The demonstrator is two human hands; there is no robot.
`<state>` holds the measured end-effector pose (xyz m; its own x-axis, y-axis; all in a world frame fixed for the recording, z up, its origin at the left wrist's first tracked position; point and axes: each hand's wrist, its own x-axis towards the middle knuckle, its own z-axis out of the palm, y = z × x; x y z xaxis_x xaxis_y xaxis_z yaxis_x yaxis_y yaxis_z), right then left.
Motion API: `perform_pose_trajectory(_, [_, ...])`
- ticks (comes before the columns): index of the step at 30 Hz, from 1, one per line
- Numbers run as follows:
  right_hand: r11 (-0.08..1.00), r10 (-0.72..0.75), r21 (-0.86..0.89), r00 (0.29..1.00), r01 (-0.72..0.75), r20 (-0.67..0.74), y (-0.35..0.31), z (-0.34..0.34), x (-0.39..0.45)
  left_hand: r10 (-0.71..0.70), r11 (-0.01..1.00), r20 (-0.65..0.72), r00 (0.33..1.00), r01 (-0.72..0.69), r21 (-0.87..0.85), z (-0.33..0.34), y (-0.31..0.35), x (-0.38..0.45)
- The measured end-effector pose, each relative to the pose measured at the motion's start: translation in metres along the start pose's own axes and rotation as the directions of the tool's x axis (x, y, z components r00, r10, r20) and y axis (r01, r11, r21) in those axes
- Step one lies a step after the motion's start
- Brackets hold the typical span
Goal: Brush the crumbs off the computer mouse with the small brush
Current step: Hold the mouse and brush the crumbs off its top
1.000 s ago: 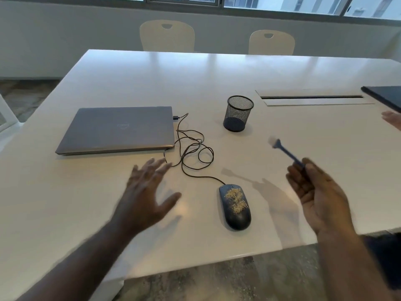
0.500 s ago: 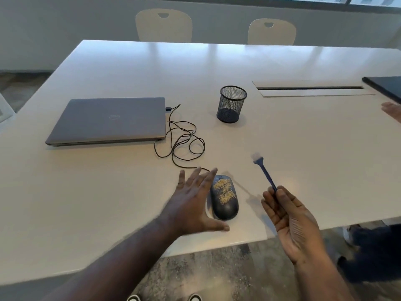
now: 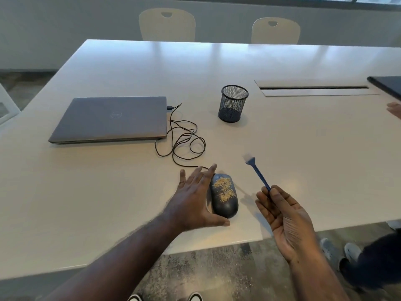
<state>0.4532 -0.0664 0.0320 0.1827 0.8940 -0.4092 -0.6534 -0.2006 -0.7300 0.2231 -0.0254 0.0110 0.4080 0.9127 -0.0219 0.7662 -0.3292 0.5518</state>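
dark mouse speckled with tan crumbs, blue brush, black mesh cup, grey laptop.

White table holds a closed grey laptop far left, black mesh pen cup to the laptop's right, cable slot further right, two pale chairs behind the laptop.

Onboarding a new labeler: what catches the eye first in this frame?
The tan crumbs piled on the dark computer mouse near the table's front edge. The left hand lies open against the mouse's left side, while the right hand holds the small blue brush raised to its right.
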Motion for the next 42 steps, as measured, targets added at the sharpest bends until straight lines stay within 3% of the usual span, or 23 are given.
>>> perform_pose_trajectory(7, [0.999, -0.042, -0.013, 0.999, 0.042, -0.024, 0.004, -0.001, -0.017, 0.023, 0.997, -0.016, 1.0, -0.024, -0.068, -0.001, -0.002, -0.009])
perform_pose_trajectory(26, [0.929, -0.35, -0.164, 0.932, 0.333, -0.094, 0.034, 0.001, -0.146, 0.228, 0.957, -0.057, 0.972, -0.234, -0.169, -0.002, 0.011, -0.114])
perform_pose_trajectory(38, [0.743, -0.549, -0.488, 0.834, 0.459, -0.052, 0.023, -0.021, -0.172, 0.201, 0.955, -0.105, 0.974, -0.219, -0.199, 0.03, 0.029, -0.148])
perform_pose_trajectory(42, [0.48, -0.62, -0.702, 0.77, 0.526, 0.152, 0.011, -0.028, -0.172, 0.185, 0.956, -0.106, 0.977, -0.204, -0.212, 0.039, 0.039, -0.149])
